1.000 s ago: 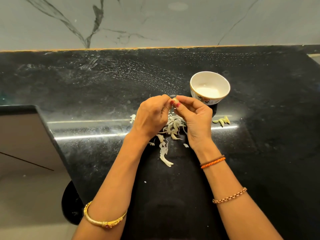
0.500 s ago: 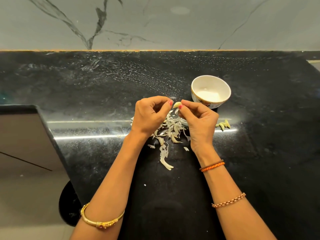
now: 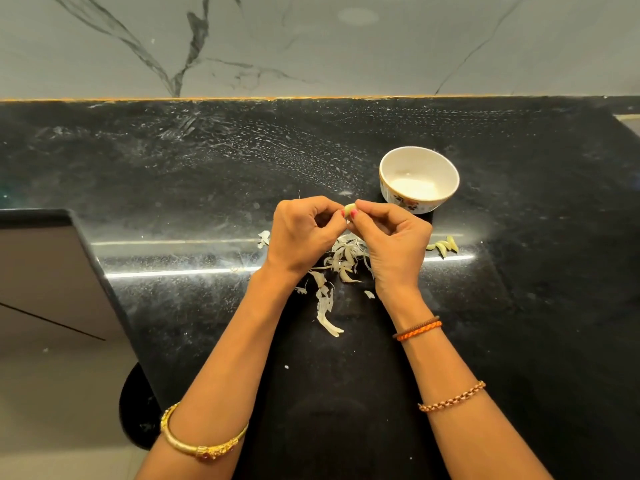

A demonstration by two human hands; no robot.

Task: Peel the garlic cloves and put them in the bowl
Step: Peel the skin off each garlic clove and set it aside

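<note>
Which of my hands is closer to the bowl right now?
Right. Your right hand sits just in front and left of the bowl, pinching a garlic clove; your left hand is farther left.

left hand (image 3: 300, 233) back touching garlic clove (image 3: 349, 211), both hands pinching it again

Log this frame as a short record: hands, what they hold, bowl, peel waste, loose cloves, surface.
left hand: pinches the garlic clove
right hand: pinches the same clove
garlic clove: held between both hands above the peels
bowl: white, upright, beyond the right hand; no cloves visible inside
garlic peels: scattered pile under the hands
loose cloves: small cluster right of the right hand
countertop: black, speckled
</note>
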